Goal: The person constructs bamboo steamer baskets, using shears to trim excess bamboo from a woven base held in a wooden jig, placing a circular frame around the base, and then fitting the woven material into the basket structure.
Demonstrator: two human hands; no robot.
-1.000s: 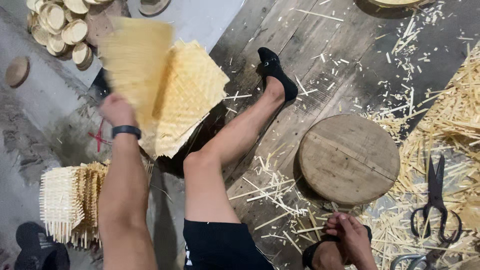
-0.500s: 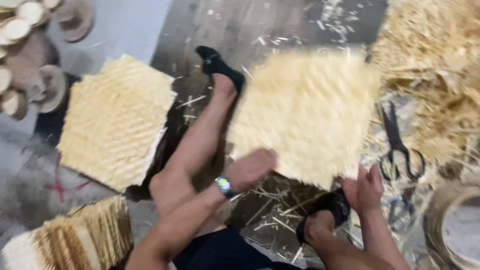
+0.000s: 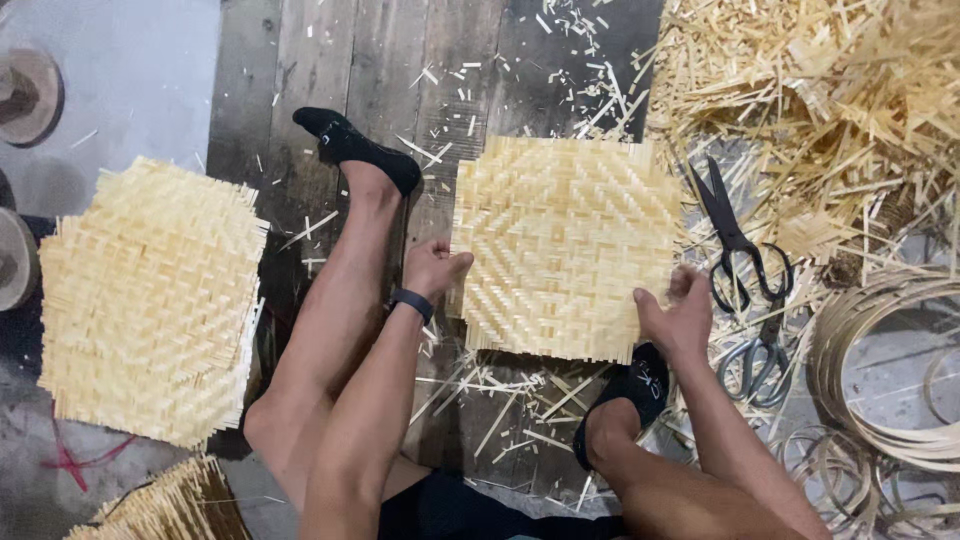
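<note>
My left hand (image 3: 432,265) sits at the near-left edge of the woven bamboo mat (image 3: 565,245), fingers loosely curled and thumb out, touching the mat's fringe rather than gripping it; my right hand (image 3: 680,315) is at the near-right corner, fingers half closed around the edge, though I cannot tell whether it truly pinches the strips or only presses them; the mat itself lies flat on the plank floor (image 3: 470,70) between both hands, just beyond my right foot (image 3: 625,395); I judge the step in hand to be squaring and settling this mat in place; the next move, as I read it, calls for a firm hold on both near corners so the loose weave does not skew; just right of my right hand lie black-handled scissors (image 3: 740,245) and a second grey pair (image 3: 758,350); well left of my left hand, past my outstretched leg (image 3: 330,330), sits a stack of woven mats (image 3: 150,295); beyond the right hand spreads a heap of bamboo offcuts (image 3: 830,90), and coiled bamboo hoops (image 3: 880,360) lie further right.
</note>
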